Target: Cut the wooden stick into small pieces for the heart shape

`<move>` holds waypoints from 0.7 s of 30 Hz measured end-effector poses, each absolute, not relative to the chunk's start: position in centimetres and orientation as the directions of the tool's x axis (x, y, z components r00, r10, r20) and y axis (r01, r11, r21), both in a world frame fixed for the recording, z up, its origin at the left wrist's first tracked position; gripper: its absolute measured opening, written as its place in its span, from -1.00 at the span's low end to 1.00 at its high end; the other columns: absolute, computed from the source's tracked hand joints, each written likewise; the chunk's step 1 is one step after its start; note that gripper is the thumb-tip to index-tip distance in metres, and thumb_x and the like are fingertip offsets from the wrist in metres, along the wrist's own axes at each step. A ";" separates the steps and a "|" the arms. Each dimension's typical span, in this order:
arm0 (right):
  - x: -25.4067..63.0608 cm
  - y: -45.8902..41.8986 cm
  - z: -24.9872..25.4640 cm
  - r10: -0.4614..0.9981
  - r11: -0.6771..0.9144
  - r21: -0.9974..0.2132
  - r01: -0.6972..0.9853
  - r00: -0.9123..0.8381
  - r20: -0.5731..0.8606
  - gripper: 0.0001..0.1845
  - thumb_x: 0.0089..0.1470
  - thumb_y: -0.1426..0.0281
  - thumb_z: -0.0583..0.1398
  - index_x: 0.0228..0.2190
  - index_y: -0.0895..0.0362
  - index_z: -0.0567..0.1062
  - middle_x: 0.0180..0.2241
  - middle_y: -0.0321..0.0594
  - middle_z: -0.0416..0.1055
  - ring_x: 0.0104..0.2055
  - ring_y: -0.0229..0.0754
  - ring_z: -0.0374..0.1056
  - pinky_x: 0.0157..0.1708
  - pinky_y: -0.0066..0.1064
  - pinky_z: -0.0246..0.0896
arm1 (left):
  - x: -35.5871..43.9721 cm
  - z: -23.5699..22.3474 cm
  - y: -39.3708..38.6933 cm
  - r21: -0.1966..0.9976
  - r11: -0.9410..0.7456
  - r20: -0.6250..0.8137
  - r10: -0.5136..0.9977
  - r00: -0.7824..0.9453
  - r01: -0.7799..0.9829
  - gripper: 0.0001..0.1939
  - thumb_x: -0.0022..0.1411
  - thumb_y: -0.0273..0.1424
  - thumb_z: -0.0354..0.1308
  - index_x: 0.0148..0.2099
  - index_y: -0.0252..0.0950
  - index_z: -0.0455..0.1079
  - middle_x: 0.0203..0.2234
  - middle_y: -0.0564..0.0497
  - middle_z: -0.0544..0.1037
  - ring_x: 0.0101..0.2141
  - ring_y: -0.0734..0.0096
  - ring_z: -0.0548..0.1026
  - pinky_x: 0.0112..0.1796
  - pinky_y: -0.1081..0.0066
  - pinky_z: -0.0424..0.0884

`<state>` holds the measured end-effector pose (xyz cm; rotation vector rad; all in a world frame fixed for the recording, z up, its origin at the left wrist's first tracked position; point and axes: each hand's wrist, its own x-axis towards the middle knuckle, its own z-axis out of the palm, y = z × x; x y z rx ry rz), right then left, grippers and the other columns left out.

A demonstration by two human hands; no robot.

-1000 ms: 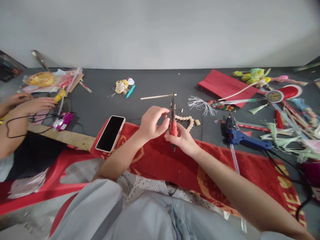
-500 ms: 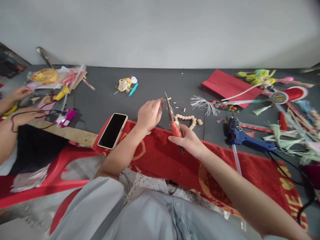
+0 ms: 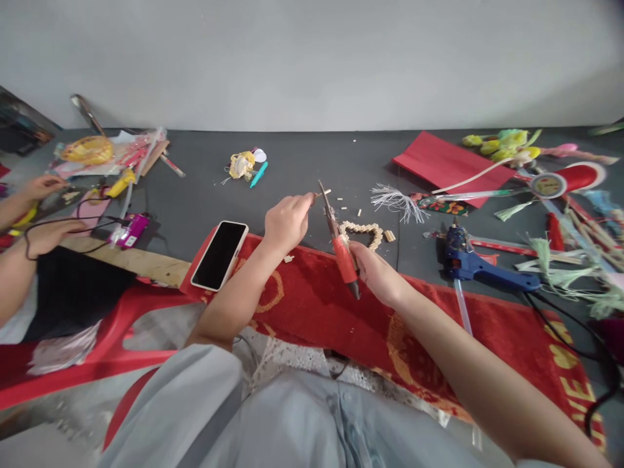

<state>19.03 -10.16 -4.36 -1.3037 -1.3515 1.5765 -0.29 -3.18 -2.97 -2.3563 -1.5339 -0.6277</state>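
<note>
My left hand [image 3: 286, 224] is closed, pinching a thin wooden stick [image 3: 327, 192] by its end. The stick reaches across the blades of red-handled shears [image 3: 344, 259]. My right hand [image 3: 374, 273] grips these shears by the handles, blades pointing away from me; its fingers are partly hidden behind them. Just beyond the right hand lies a heart-shaped outline of small wooden pieces [image 3: 376, 239], partly covered by the shears. Several short cut bits [image 3: 359, 212] of stick are scattered on the dark table near the blades. A small cluster of pieces [image 3: 389, 236] sits beside the outline.
A phone [image 3: 219, 255] rests on the red towel [image 3: 312, 292] by my left forearm. To the right are a blue glue gun [image 3: 468, 260] with a cord, red paper [image 3: 453, 169], a thread spool [image 3: 568, 181] and tassels. At left, another person's hands [image 3: 51, 237] work near a purple box [image 3: 132, 231].
My left hand has shifted slightly left. My right thumb, earlier lying across the red handle, has slid back from it, leaving more of the handle showing.
</note>
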 end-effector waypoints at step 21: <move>19.3 -10.1 -4.3 0.884 -0.281 -0.957 0.078 -0.366 -0.290 -0.52 -0.08 -0.08 0.17 -0.45 0.06 0.21 -0.51 -0.41 0.06 -0.44 -0.28 0.01 -0.40 -0.36 -0.05 | -1.0 -1.4 -3.6 0.236 -0.504 0.470 0.807 0.357 0.831 -0.67 0.32 -0.53 -0.11 -0.09 -0.29 0.48 -0.38 0.01 0.61 -0.31 0.43 0.55 -0.30 0.47 0.38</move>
